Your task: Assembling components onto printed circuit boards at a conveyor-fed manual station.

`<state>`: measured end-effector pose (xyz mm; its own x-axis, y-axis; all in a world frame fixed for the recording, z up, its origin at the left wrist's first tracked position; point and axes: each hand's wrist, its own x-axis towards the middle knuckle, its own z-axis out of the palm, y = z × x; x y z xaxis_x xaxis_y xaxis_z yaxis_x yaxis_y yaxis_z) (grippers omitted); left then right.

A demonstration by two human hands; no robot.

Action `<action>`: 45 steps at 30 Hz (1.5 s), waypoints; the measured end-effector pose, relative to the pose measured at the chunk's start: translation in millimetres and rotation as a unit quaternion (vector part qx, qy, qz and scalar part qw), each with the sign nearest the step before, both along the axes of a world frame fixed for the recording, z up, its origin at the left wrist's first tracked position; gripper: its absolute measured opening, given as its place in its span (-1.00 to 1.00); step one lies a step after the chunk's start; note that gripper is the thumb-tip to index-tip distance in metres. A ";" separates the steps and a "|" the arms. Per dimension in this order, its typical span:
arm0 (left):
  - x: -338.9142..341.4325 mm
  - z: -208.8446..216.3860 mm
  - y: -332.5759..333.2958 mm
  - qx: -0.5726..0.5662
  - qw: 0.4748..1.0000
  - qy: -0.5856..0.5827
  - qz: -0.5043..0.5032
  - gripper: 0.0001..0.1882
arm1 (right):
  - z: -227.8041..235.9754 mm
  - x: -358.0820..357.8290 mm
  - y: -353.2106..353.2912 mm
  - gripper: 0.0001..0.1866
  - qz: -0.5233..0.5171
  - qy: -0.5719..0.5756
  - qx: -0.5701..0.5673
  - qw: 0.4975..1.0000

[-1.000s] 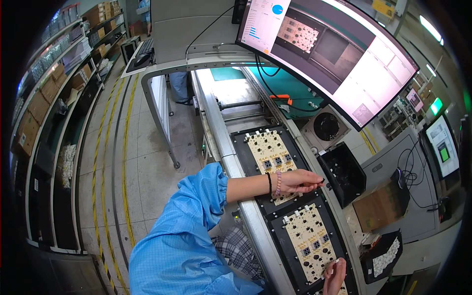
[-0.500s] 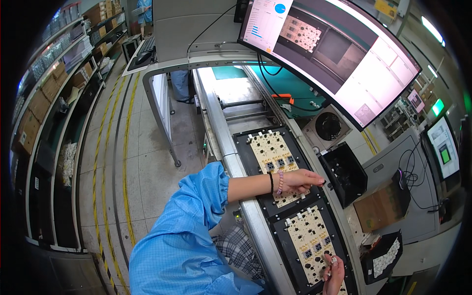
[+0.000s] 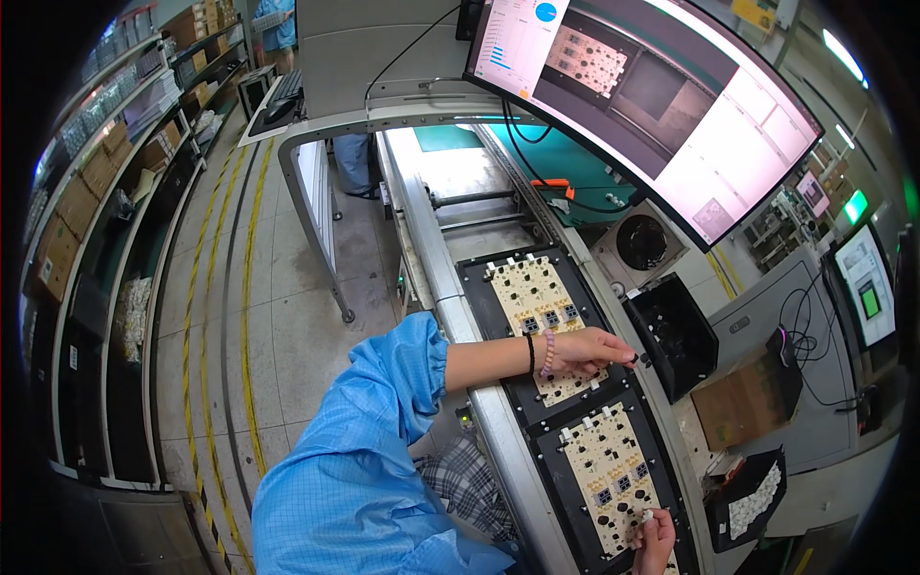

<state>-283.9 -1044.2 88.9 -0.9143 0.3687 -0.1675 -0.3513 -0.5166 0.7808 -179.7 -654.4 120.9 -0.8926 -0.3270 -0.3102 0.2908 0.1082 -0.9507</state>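
My left hand reaches across the far circuit board, wearing a black band and a beaded bracelet. Its fingers are pinched at the rail's right side, on a small black component. Below it, my right hand is closed over the lower right of the near circuit board. A small white connector sits between its thumb and finger. Both cream boards lie in black carrier trays and bear white connectors, black round parts and dark square blocks.
Right of the conveyor rail stand a black bin of dark parts and a black tray with white connectors. A monitor overhangs the line. Shelves line the left aisle; another person stands far back.
My right hand has drawn slightly nearer to me, the white connector now showing at its fingertips. My left hand barely moves. The far person has shifted nearer.
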 end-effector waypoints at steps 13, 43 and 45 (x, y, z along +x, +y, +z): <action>-3.8 -6.6 -5.8 0.002 1.000 0.015 -0.005 -0.75 | 10.0 18.8 24.2 -0.76 -0.044 -0.017 0.087 0.995; -7.1 -5.5 -16.3 -0.100 0.993 0.046 0.051 -0.79 | -8.0 13.6 12.8 -0.82 0.014 0.198 0.275 0.941; -10.6 -12.7 -25.3 -0.123 0.988 0.080 0.049 -0.83 | -8.0 12.5 9.1 -0.81 0.006 0.207 0.296 0.932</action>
<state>-294.5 -1069.4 76.2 -0.9658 0.2424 -0.0918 -0.1710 -0.3300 0.9283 -167.2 -645.4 113.0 -0.9734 -0.2189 -0.0684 -0.0934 0.6508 -0.7534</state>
